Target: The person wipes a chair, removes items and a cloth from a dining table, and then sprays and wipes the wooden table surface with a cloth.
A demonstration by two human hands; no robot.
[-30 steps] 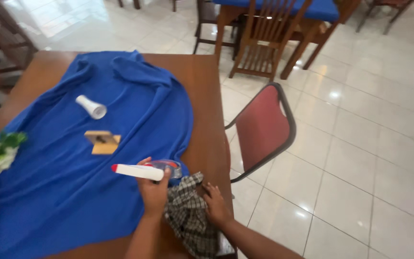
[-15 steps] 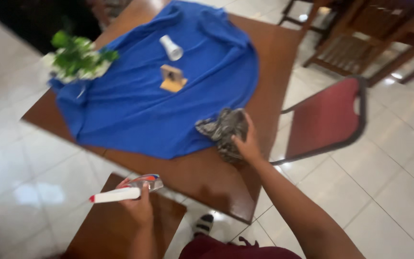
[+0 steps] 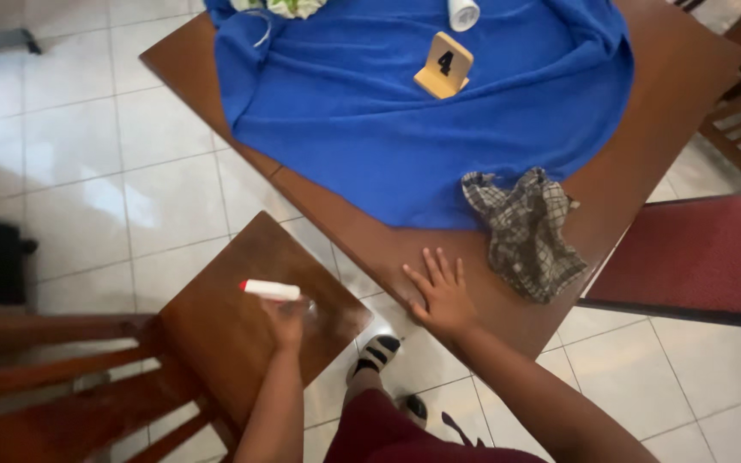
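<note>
Now the white spray bottle (image 3: pixel 270 290) is over the wooden chair seat (image 3: pixel 233 317), beside the near edge of the table (image 3: pixel 362 236). The left hand (image 3: pixel 286 319) holds it, with its grip closed around the bottle's lower part. The right hand (image 3: pixel 441 293) lies flat and open on the table edge, fingers spread. Near it on the table rests a crumpled checked cloth (image 3: pixel 527 233), touching the blue cloth (image 3: pixel 405 103). Farther on the blue cloth stands a small wooden number marker (image 3: pixel 444 66).

glossy white tiled floor (image 3: pixel 130 171), brown wooden table (image 3: pixel 679 77), wooden chair (image 3: pixel 242 317), red-cushioned chair (image 3: pixel 696 257) alongside.
</note>
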